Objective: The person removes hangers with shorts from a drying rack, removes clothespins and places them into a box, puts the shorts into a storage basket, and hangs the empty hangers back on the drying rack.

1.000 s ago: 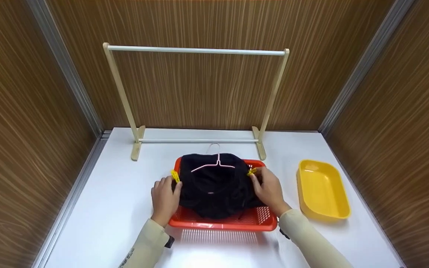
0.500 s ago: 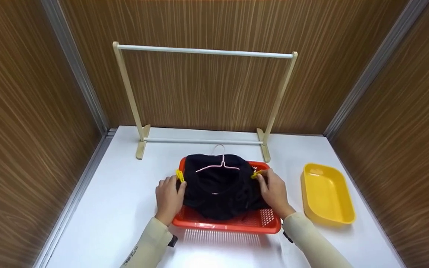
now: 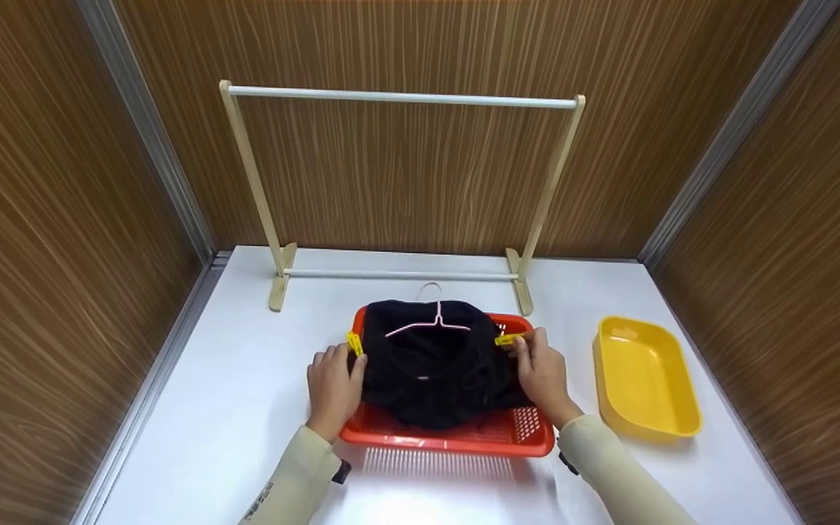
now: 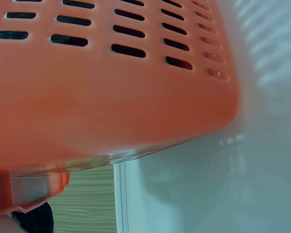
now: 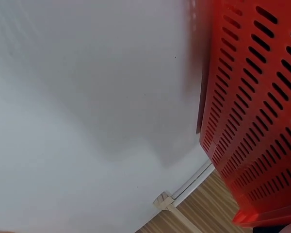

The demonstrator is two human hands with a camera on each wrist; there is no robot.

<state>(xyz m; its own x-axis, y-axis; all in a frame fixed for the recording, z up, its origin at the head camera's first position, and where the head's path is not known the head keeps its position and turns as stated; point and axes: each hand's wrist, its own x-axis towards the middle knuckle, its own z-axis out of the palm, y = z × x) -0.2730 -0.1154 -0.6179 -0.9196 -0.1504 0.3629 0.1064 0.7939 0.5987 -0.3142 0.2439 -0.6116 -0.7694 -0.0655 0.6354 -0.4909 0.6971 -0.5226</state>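
A black shirt (image 3: 427, 397) lies bunched in a red basket (image 3: 449, 442), collar facing up. The pink hanger (image 3: 439, 321) has its arms inside the neck opening and its hook above. At the shirt's left shoulder sits one yellow clothespin (image 3: 355, 343); just below it my left hand (image 3: 336, 386) grips the shirt's edge between thumb and fingers. On the opposite side my right hand (image 3: 542, 370) pinches another yellow clothespin (image 3: 510, 339), held nearly level beside the right shoulder. Whether its jaws still bite the cloth cannot be told. Both wrist views show mostly the basket's slotted wall (image 4: 111, 97).
A wooden drying rack (image 3: 537, 197) with a pale top bar stands behind the basket. On the right lies a yellow tray (image 3: 642, 379). Wood-patterned walls enclose the white table (image 3: 201, 408) at the back and both sides.
The head view has shifted slightly. My right hand has drawn a little to the right, and its clothespin has turned from slanted to nearly level. My left hand keeps its place on the shirt.
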